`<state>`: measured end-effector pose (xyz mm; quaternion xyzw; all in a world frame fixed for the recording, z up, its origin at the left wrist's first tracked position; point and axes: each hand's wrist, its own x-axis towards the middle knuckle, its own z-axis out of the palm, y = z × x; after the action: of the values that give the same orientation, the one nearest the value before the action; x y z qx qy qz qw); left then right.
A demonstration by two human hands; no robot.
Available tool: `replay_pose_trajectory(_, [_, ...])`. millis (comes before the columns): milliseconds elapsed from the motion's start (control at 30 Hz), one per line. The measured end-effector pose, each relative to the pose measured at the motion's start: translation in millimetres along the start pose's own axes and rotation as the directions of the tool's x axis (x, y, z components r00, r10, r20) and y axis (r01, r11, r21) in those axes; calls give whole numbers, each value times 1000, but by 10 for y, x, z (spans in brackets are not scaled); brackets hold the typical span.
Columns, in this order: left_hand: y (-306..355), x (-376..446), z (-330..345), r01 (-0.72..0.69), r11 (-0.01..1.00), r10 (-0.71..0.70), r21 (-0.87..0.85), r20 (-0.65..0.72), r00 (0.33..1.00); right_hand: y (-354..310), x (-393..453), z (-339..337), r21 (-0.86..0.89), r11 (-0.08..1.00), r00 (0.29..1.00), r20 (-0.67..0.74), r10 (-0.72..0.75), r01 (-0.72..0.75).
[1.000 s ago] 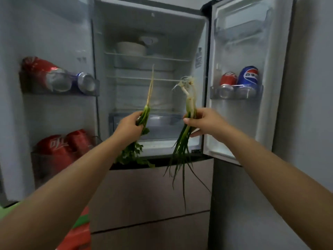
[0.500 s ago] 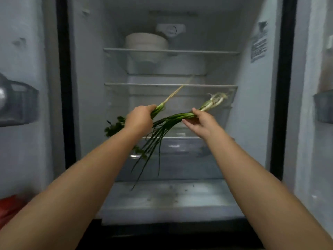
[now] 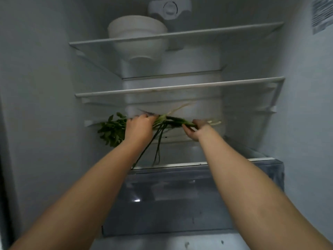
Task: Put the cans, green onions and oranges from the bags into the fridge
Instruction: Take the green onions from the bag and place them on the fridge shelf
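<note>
Both my arms reach deep into the open fridge, under its second glass shelf [image 3: 180, 86]. My left hand [image 3: 139, 128] is closed around a leafy green bunch [image 3: 112, 130] whose leaves stick out to the left and whose pale roots point right. My right hand [image 3: 195, 130] grips the green onions [image 3: 175, 121] near their white ends. The onions lie almost level, and their long dark tips hang down toward the drawer lid [image 3: 198, 164]. No cans or oranges are in view.
A white bowl [image 3: 137, 37] sits on the top glass shelf [image 3: 176, 33], in front of the thermostat dial [image 3: 170, 9]. A clear crisper drawer [image 3: 180, 199] fills the bottom. White side walls close in left and right.
I have leaned further into the fridge. Both hands have moved forward and lowered the greens from upright to nearly level, just above the lowest shelf. The door shelves with cans have left the view.
</note>
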<state>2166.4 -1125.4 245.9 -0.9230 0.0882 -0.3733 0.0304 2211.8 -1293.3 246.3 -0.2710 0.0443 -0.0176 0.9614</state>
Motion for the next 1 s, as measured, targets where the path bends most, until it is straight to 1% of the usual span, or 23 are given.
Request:
replay_pose_trajectory(33, [13, 49, 55, -5, 1000, 5, 20, 27, 1000, -20, 58, -55, -153, 988, 999, -47, 14, -21])
replay_pose_trajectory(67, [39, 99, 115, -8, 999, 6, 36, 62, 998, -41, 74, -120, -307, 951, 993, -117, 11, -47])
replay_pose_trajectory(100, [80, 160, 177, -10, 999, 6, 41, 102, 995, -75, 97, -191, -432, 899, 986, -168, -3, -71])
replay_pose_trajectory(133, [134, 231, 230, -14, 999, 7, 44, 151, 989, -118, 125, -275, -537, 839, 982, -189, -25, -82])
replay_pose_trajectory(233, [379, 432, 365, -64, 997, 46, 47, 303, 952, -294, 215, -510, -726, 685, 980, -176, -93, -65])
replay_pose_trajectory(267, [472, 489, 409, -82, 996, 63, 40, 337, 939, -344, 207, -543, -790, 606, 979, -182, -94, -89])
replay_pose_trajectory(300, [563, 548, 457, -91, 995, 73, 29, 369, 927, -390, 219, -584, -859, 497, 974, -200, -102, -125])
replay_pose_trajectory(367, [713, 670, 580, -74, 997, 72, -13, 426, 902, -482, 216, -629, -959, 223, 971, -205, -126, -174])
replay_pose_trajectory(400, [776, 733, 642, -59, 998, 65, -27, 446, 893, -529, 212, -653, -975, 138, 971, -193, -140, -174])
replay_pose_trajectory(500, [910, 810, 767, -86, 996, 94, -40, 502, 860, -630, 209, -711, -993, 64, 981, -109, -161, -100])
replay_pose_trajectory(567, [932, 774, 790, -116, 991, 130, -61, 559, 819, -645, 170, -727, -999, -49, 978, -1, -209, -12])
replay_pose_trajectory(600, [925, 751, 777, -117, 990, 145, -85, 581, 801, -649, 133, -729, -989, -141, 964, 84, -253, 49])
replay_pose_trajectory(633, [918, 723, 743, -96, 988, 150, -122, 593, 791, -641, 71, -732, -959, -262, 933, 191, -304, 111])
replay_pose_trajectory(667, [906, 695, 703, -76, 985, 153, -154, 588, 794, -613, -40, -740, -909, -382, 887, 310, -343, 170])
replay_pose_trajectory(700, [893, 658, 645, -71, 982, 159, -174, 568, 808, -567, -177, -761, -848, -474, 822, 435, -366, 238])
replay_pose_trajectory(733, [879, 605, 585, -82, 981, 166, -176, 537, 827, -501, -312, -799, -800, -519, 763, 529, -370, 302])
replay_pose_trajectory(767, [857, 528, 525, -100, 980, 175, -172, 510, 842, -436, -419, -853, -763, -532, 725, 594, -350, 368])
replay_pose_trajectory(833, [803, 291, 431, -146, 975, 206, -166, 442, 873, -271, -536, -1016, -699, -564, 694, 663, -280, 441])
replay_pose_trajectory(867, [781, 147, 401, -163, 973, 217, -166, 398, 891, -173, -566, -1104, -650, -627, 668, 696, -263, 430])
replay_pose_trajectory(900, [751, -7, 386, -158, 974, 206, -161, 352, 913, -92, -577, -1194, -592, -697, 616, 740, -272, 404])
replay_pose_trajectory(933, [718, -163, 390, -143, 979, 179, -143, 288, 941, -20, -582, -1268, -561, -735, 556, 774, -303, 381])
replay_pose_trajectory(967, [697, -319, 405, -139, 983, 160, -118, 183, 970, 37, -580, -1341, -547, -754, 517, 792, -325, 364])
replay_pose_trajectory(1000, [673, -460, 447, -150, 983, 157, -104, 62, 986, 75, -595, -1391, -535, -776, 489, 802, -343, 334])
